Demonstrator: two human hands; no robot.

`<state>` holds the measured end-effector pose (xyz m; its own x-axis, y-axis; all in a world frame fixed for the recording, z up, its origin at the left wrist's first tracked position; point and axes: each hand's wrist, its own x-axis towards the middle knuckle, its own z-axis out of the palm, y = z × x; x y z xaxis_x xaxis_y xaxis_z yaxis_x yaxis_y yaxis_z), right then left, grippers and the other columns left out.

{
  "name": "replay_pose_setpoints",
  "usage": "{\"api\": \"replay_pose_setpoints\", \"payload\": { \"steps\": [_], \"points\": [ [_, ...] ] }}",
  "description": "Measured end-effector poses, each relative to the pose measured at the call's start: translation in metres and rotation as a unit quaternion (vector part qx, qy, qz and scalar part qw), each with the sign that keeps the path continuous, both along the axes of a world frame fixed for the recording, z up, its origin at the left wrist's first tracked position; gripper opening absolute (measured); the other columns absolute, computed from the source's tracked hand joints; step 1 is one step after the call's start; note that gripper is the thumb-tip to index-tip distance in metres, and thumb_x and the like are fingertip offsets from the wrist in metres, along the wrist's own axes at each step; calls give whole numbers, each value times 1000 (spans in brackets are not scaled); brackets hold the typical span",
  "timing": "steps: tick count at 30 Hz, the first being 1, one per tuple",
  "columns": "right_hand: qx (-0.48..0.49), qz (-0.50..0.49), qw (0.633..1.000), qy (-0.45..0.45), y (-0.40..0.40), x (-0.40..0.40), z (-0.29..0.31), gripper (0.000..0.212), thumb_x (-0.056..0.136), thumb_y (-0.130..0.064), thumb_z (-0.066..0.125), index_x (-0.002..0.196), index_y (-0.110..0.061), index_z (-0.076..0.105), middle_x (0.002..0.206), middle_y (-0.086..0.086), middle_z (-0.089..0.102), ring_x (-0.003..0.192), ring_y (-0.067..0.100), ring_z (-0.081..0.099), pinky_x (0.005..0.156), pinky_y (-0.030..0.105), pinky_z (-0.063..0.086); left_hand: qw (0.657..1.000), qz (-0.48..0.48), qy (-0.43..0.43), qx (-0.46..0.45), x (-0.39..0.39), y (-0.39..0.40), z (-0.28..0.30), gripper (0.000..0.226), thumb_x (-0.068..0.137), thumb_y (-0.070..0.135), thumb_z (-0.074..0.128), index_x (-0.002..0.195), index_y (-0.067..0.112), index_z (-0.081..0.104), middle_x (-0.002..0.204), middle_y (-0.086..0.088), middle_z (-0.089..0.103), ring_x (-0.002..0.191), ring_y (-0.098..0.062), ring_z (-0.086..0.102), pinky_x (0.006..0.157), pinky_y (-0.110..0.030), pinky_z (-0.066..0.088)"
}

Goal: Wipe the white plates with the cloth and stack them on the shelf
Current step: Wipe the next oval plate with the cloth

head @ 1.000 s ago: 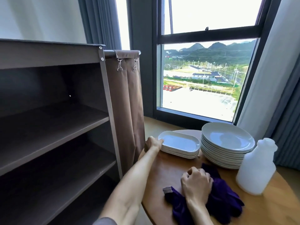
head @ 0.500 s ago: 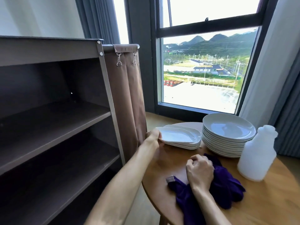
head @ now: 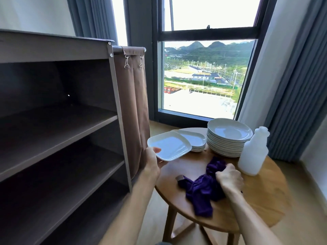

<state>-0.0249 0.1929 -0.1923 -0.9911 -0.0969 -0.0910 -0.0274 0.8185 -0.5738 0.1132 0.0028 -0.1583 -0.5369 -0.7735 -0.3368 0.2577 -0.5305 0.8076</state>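
Tall windows and grey curtains stand behind a dark shelf unit [head: 58,121] on the left, its boards bare, and a round wooden surface [head: 261,195] on the right. On it sit a stack of round plates [head: 228,137], a lower stack of oblong plates [head: 195,141] and a white bottle [head: 254,152]. The left hand [head: 152,160] pinches one oblong plate [head: 169,145] by its near rim, lifted clear and tilted; the right hand [head: 229,177] is bunched around the purple cloth [head: 203,189]. Wiping seems about to begin: cloth must meet plate. Fingers beneath the plate are hidden.
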Motion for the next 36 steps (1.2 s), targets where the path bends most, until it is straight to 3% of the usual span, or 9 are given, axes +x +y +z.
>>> {"api": "replay_pose_setpoints", "payload": {
  "steps": [6,9,14,17,19,23,28,33,36],
  "points": [
    [-282,-87,954,50,-3,11,78,37,90,-26,70,112,4,69,109,25,70,105,41,65,95,43,49,1000,15,-8,-2,9,24,-11,30,100,18,45,123,14,63,112,-15,71,95,-28,67,87,-45,57],
    [-375,-5,925,65,-23,33,120,30,87,-26,73,111,-9,69,103,8,69,97,29,64,96,41,51,1000,0,10,27,7,40,-11,22,107,23,42,109,21,64,102,-9,72,87,-26,66,89,-47,56],
    [-295,246,921,-71,-56,67,117,26,74,-37,84,93,-21,78,92,3,76,92,22,71,86,38,59,995,-19,43,86,-13,62,-15,45,109,42,38,131,12,62,111,-16,72,97,-34,68,88,-48,56],
    [-304,213,928,-18,-67,72,87,20,82,-40,78,87,-21,80,91,2,77,95,24,70,85,32,53,994,7,65,90,-20,63,-20,49,108,49,34,124,17,67,116,-17,72,96,-34,68,75,-39,56],
    [-306,81,948,48,-70,68,65,47,76,-53,78,107,-19,77,112,9,72,113,31,63,96,34,48,992,23,74,96,-17,58,-25,52,107,54,34,123,19,68,113,-16,73,90,-34,69,72,-38,55],
    [-396,51,905,-150,-87,64,19,116,27,-78,91,124,-20,62,111,0,74,103,21,72,94,40,58,988,37,101,113,-8,63,-23,50,103,57,42,124,20,70,117,-13,74,109,-36,67,84,-43,55],
    [-498,31,841,-209,-98,72,17,57,48,-27,99,97,-11,76,83,8,78,77,23,76,72,39,64,988,87,104,-73,-6,58,-27,54,96,57,51,137,24,61,129,-7,70,122,-27,65,112,-51,46],
    [-491,-6,864,-114,-108,53,28,73,26,-58,91,86,-20,72,89,1,77,86,22,75,85,43,62,986,87,106,-95,4,46,-18,43,98,47,51,131,24,65,128,-9,70,118,-26,68,108,-52,50],
    [-448,2,892,-63,-101,25,49,63,51,-49,94,100,-16,73,100,4,75,94,24,72,91,41,58,984,68,82,-140,9,35,-30,65,83,64,56,139,32,59,139,-5,64,129,-30,60,110,-56,47]
  ]
}}
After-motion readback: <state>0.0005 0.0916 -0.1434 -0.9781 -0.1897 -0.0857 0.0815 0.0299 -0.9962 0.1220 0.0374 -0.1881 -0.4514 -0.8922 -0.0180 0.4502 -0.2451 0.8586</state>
